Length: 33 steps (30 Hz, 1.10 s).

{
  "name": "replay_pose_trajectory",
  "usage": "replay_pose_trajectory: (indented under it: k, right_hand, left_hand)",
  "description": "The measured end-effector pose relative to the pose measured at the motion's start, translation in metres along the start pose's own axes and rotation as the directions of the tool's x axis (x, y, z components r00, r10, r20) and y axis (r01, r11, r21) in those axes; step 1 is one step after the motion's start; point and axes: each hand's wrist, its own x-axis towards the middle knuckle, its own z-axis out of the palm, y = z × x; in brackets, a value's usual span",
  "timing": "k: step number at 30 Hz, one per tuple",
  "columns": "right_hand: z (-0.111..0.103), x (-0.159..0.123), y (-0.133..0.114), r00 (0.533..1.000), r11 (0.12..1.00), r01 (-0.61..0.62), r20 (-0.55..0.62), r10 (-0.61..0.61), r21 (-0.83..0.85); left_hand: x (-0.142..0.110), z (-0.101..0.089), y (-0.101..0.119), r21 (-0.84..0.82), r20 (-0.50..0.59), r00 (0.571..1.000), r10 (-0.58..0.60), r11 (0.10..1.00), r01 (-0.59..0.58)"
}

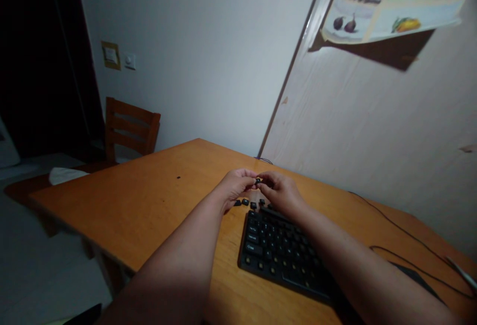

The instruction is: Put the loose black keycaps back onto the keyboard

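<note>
A small black keycap [258,181] is pinched between the fingertips of my left hand [238,184] and my right hand [282,192], above the table. Just below my hands, several loose keycaps [245,202] lie on the wood along the far side of a black keyboard [278,250]. Bare switches show in the keyboard's nearest row, where caps are off. My right forearm crosses over the keyboard and hides its right part.
The keyboard rests on a wooden table [149,210]. A tiny dark piece [178,177] lies apart on the left. Thin black cables [395,221] run across the right side. Beyond the left edge stands a wooden chair [130,126]; a wall [208,66] rises behind.
</note>
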Motion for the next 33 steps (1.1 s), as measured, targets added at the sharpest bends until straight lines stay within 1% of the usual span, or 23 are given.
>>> replay_pose_trajectory:
  k: [7,10,13,16,19,22,24,27,30,33]
  right_hand:
    - [-0.005,-0.002,0.001,0.999,0.998,0.044,-0.007,-0.044,-0.033]
    - [-0.008,-0.004,0.001,1.0,0.999,0.029,0.002,-0.029,-0.028]
    - [-0.015,-0.013,-0.001,1.0,1.0,-0.008,0.004,0.009,-0.025]
    - [-0.025,-0.03,-0.004,0.999,0.999,-0.033,0.019,0.033,-0.015]
    - [-0.033,-0.047,-0.005,0.998,0.999,-0.04,0.057,0.04,-0.005]
    - [-0.037,-0.056,0.0,0.992,0.994,-0.105,0.074,0.105,-0.002]
    - [-0.037,-0.055,0.008,0.985,0.988,-0.153,0.074,0.153,-0.002]
    - [-0.036,-0.048,0.02,0.98,0.985,-0.173,0.1,0.172,-0.007]
    - [-0.033,-0.039,0.027,0.972,0.986,-0.163,0.169,0.164,-0.017]
    - [-0.032,-0.033,0.028,0.952,0.991,-0.132,0.276,0.134,-0.027]
  left_hand:
    - [0.001,-0.001,0.0,0.029,0.05,0.999,0.006,1.0,-0.007]
    - [0.001,-0.002,-0.001,0.042,0.082,0.997,-0.009,0.999,0.005]
    - [-0.001,-0.001,0.0,0.068,0.113,0.993,-0.019,0.998,0.011]
    - [-0.001,0.0,0.002,0.092,0.063,0.998,-0.002,0.996,-0.003]
    - [0.0,0.002,0.001,0.101,0.032,0.999,-0.004,0.995,0.0]
    - [0.001,0.002,-0.001,0.117,0.0,1.0,0.003,0.993,-0.003]
    - [0.003,0.0,-0.002,0.118,-0.026,1.0,0.014,0.993,-0.011]
    - [0.005,-0.003,-0.005,0.106,-0.065,0.997,0.029,0.994,-0.022]
    - [0.006,-0.005,-0.006,0.12,-0.101,0.994,0.034,0.992,-0.022]
    - [0.006,-0.005,-0.006,0.142,-0.118,0.993,0.032,0.99,-0.015]
